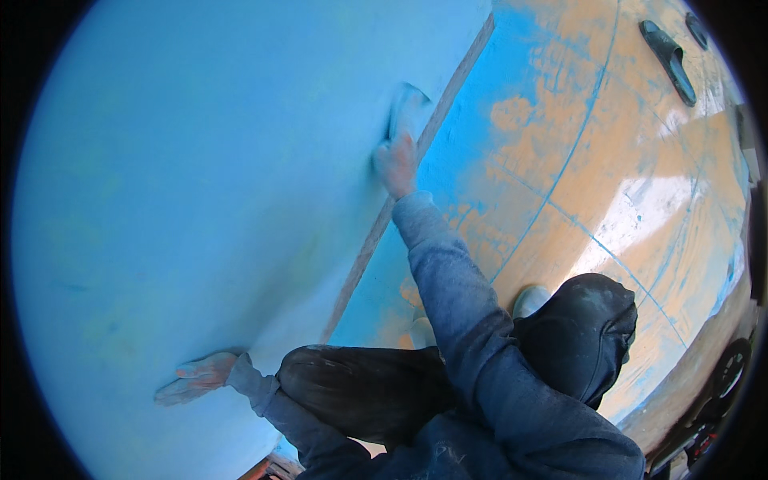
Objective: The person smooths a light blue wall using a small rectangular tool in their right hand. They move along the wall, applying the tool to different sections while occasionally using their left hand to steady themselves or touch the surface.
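A large pale blue surface (160, 160) fills the left half of the view, bordered by a narrow grey strip (356, 268). My right hand (398, 164) is near that strip, closed on a blurred flat tool (406, 108) against the blue surface; the tool's exact kind is unclear. My left hand (196, 378) lies open against the same surface at the lower left, its fingers stretched out. My dark-clad bent knees (574, 336) are below and beside my arms.
The floor (576, 120) has peach tiles smeared with bright blue. Two dark sandals (668, 60) lie at the upper right. Pale footwear (530, 300) shows beside my right knee. Dark clutter (716, 388) lines the lower right edge.
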Motion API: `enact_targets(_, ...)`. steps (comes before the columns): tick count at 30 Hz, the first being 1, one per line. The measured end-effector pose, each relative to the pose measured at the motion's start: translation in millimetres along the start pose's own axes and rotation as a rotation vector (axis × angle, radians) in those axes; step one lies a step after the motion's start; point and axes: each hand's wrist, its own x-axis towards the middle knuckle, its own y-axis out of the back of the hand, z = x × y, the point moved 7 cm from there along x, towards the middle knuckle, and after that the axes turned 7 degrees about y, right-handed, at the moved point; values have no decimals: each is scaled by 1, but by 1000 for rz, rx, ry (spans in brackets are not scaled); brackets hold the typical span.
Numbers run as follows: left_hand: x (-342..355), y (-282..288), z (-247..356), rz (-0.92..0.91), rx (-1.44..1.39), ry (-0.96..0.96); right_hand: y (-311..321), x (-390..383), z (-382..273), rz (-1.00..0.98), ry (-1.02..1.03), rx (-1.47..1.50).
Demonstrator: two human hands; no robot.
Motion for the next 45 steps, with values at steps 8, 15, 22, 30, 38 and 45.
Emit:
enact_targets(8, 11, 3, 9, 4, -5, 28, -20, -57, -81, 37, 120, 119)
enact_targets(15, 3, 11, 33, 63, -49, -23, 21, 21, 0, -95, -134, 57)
enact_targets(22, 7, 0, 10, 100, -57, -23, -32, -69, -62, 126, 234, 145)
enact_targets(30, 2, -1, 13, 75, -41, 26, 33, 29, 11, -10, -175, 88)
enact_targets(38, 6, 4, 10, 45, -1, 81, 12, -12, -77, 153, 409, 83)
enact_targets(45, 0, -2, 23, 47, -34, 12, 22, 10, 56, -150, -220, 128)
